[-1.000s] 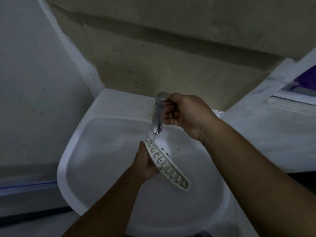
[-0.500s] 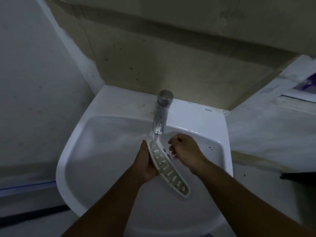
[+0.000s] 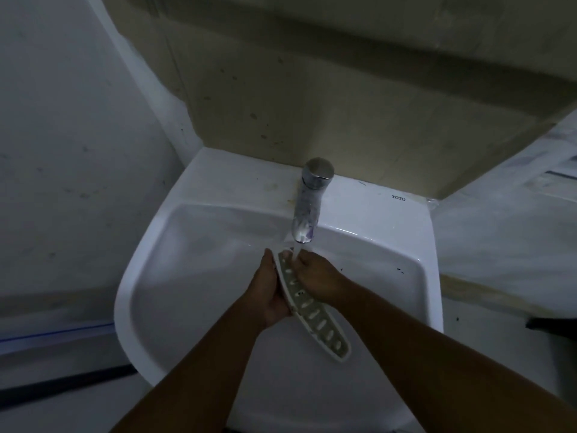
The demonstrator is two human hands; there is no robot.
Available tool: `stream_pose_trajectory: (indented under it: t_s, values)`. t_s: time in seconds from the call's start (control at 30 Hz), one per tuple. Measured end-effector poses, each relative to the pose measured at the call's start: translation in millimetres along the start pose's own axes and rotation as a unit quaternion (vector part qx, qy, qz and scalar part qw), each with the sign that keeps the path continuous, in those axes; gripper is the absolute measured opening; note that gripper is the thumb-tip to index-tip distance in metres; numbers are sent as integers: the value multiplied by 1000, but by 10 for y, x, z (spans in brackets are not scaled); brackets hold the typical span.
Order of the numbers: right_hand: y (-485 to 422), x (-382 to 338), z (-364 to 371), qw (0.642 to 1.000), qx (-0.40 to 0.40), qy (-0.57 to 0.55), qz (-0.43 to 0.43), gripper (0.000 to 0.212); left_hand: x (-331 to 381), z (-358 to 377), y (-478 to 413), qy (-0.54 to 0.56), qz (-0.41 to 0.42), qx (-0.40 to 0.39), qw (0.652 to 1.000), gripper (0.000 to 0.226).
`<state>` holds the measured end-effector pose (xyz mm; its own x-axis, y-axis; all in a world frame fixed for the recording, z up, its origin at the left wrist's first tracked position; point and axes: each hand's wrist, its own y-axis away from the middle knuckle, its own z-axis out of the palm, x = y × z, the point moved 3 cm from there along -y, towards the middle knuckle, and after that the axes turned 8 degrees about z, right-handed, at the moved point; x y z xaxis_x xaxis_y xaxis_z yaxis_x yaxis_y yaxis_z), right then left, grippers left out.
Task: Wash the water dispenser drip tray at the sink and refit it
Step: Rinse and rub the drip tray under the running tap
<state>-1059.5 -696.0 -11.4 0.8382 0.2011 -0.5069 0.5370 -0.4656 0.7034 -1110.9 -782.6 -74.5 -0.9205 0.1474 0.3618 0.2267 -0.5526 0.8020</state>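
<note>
Drip tray (image 3: 312,310): slim slotted white plastic, under chrome tap (image 3: 309,201) stream.
Left hand (image 3: 270,292): you grip its edge.
Right hand (image 3: 315,276): your fingers pinch its top.

Two bare forearms (image 3: 406,354) come in from the lower edge, slim and smooth. The left hand (image 3: 268,293) and right hand (image 3: 316,275) are uncovered too. In the dim light, finer detail is lost.

Drip tray (image 3: 315,317): slotted, tilted over sink (image 3: 187,276) — top end under running tap (image 3: 307,207).
Left hand (image 3: 268,292): grips its edge.
Right hand (image 3: 318,276): pinches top end.
</note>
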Motion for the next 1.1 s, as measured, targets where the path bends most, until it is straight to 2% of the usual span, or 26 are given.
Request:
stream_pose_trajectory:
  t_s: [0.13,0.3,0.4,0.57,0.67,0.77,0.93,0.97,1.1]
  values:
    - [-14,85,39,999,-24,-49,1,43,1,-7,10,-44,-1,12,999,77]
    - [-99,42,103,992,16,-125,21,48,26,101,46,-20,10,3,1000,76]
    - [-114,-6,133,992,45,-116,18,52,59,105,51,-19,18,-1,1000,74]
    - [-103,102,152,991,-72,-111,-25,62,106,-37,9,13,-12,-1,1000,79]
    - [-36,163,101,989,-108,-90,-48,56,100,-57,-15,30,-2,-7,1000,80]
    - [12,177,71,990,-83,-99,-50,47,61,-52,-15,43,-4,-9,999,79]
    - [89,84,93,988,42,-142,-32,42,41,-30,-45,66,10,3,998,83]
    - [82,76,92,988,36,-143,-33,41,59,-33,-43,65,14,7,998,82]
    - [65,77,92,985,-89,-131,-71,33,145,-82,-42,34,24,29,999,75]
